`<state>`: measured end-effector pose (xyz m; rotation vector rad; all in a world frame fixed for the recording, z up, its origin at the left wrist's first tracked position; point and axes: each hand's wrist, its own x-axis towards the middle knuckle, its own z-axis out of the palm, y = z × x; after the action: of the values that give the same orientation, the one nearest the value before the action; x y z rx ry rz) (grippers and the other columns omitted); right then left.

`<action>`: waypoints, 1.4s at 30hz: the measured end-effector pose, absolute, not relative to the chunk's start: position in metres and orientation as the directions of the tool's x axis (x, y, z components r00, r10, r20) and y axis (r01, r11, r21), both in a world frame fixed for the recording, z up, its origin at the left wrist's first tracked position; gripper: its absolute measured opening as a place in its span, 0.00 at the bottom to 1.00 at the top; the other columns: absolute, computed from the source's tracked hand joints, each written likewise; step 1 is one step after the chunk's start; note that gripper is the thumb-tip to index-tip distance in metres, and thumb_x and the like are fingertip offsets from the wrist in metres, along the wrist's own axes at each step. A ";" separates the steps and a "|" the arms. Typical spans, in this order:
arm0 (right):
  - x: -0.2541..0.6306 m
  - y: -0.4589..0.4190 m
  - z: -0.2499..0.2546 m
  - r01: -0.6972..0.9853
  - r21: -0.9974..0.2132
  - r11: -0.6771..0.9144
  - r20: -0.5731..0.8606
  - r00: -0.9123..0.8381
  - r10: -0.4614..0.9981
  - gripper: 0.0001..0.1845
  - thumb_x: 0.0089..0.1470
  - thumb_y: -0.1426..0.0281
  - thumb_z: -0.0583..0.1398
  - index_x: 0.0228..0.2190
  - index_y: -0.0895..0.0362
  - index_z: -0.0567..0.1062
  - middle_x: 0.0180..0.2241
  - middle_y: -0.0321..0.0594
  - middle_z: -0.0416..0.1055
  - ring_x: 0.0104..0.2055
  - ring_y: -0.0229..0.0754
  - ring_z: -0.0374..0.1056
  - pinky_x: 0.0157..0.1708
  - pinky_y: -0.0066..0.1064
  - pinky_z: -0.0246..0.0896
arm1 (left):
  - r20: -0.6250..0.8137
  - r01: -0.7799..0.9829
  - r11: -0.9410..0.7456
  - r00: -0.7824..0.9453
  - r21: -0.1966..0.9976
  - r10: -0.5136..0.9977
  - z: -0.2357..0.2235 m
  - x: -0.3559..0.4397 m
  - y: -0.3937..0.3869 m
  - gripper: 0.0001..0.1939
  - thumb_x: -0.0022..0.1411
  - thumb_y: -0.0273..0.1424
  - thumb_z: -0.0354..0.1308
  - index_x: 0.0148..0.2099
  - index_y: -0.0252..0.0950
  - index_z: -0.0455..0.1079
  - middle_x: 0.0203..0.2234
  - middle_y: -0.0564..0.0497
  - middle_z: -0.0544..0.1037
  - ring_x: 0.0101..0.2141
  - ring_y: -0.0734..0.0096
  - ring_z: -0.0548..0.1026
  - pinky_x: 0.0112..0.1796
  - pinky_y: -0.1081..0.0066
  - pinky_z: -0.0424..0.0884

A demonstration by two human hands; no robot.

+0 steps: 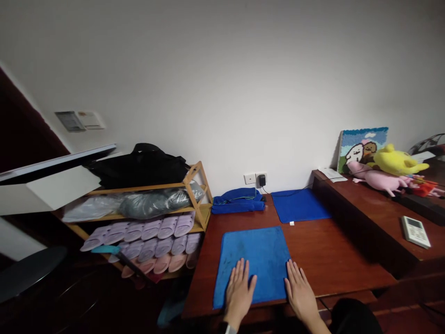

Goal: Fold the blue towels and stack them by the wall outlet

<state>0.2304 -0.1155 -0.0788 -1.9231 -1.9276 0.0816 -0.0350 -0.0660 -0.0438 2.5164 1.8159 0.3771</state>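
A light blue cloth (259, 253) lies spread out on the reddish-brown wooden table (323, 269), with dark smudges on its left part. My left hand (239, 290) rests flat on the cloth's lower left area, fingers stretched forward and thumb apart. At the cloth's right edge lies my right hand (299, 290), palm down with fingers extended, partly on the bare wood. Neither hand grips anything. Behind the cloth is a folded darker blue cloth stack (238, 202). To its right, another dark blue cloth (301, 205) lies flat with a small white tag.
On the left, a wooden rack (200, 204) holds several slippers (151, 229) and a black bag (142, 167). A raised desk (389, 222) on the right carries plush toys (396, 160), a picture (363, 144) and a white calculator-like device (415, 231). A plugged-in adapter (262, 180) sits on the wall.
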 end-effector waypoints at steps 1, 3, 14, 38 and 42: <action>0.230 -0.116 -0.080 0.943 -0.330 0.043 0.245 0.042 0.969 0.36 0.69 0.53 0.41 0.69 0.58 0.57 0.71 0.41 0.50 0.73 0.50 0.46 0.72 0.47 0.44 | 0.186 0.956 -0.257 0.230 0.142 0.955 -0.046 -0.056 -0.068 0.36 0.73 0.51 0.38 0.75 0.39 0.47 0.72 0.47 0.53 0.71 0.54 0.53 0.68 0.49 0.55; 0.231 -0.117 -0.082 0.941 -0.336 0.039 0.233 0.043 0.971 0.36 0.69 0.52 0.41 0.69 0.57 0.57 0.71 0.41 0.49 0.73 0.50 0.46 0.72 0.48 0.44 | 0.188 0.978 -0.168 0.143 0.127 0.972 -0.049 -0.088 -0.073 0.37 0.73 0.52 0.38 0.75 0.38 0.47 0.72 0.46 0.54 0.71 0.53 0.53 0.68 0.49 0.56; 0.232 -0.054 -0.034 0.951 -0.303 -0.054 0.071 0.080 0.994 0.36 0.69 0.58 0.39 0.70 0.63 0.53 0.72 0.43 0.46 0.75 0.46 0.41 0.73 0.43 0.37 | 0.231 0.983 -0.150 0.122 0.108 0.965 -0.053 -0.102 -0.079 0.37 0.72 0.52 0.38 0.75 0.37 0.49 0.72 0.45 0.54 0.71 0.55 0.52 0.67 0.50 0.57; 0.233 -0.023 -0.043 0.964 -0.256 -0.069 0.016 0.076 0.997 0.38 0.68 0.57 0.38 0.71 0.65 0.49 0.73 0.43 0.42 0.75 0.46 0.39 0.72 0.43 0.33 | 0.118 0.940 -0.297 0.280 0.170 0.953 -0.021 -0.018 0.023 0.39 0.74 0.53 0.33 0.74 0.33 0.51 0.72 0.41 0.52 0.71 0.57 0.50 0.69 0.52 0.50; 0.231 -0.010 -0.035 0.973 -0.216 -0.085 -0.003 0.086 0.996 0.37 0.67 0.60 0.40 0.69 0.67 0.54 0.72 0.49 0.49 0.74 0.50 0.44 0.72 0.47 0.33 | 0.135 0.984 -0.136 0.120 0.116 0.984 -0.026 -0.085 0.029 0.40 0.73 0.53 0.33 0.74 0.28 0.49 0.72 0.40 0.50 0.71 0.56 0.49 0.69 0.53 0.51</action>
<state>0.2312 -0.0095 -0.0351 -2.1926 -2.0108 0.2224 -0.0854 0.0289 -0.0259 2.3518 2.0665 0.2813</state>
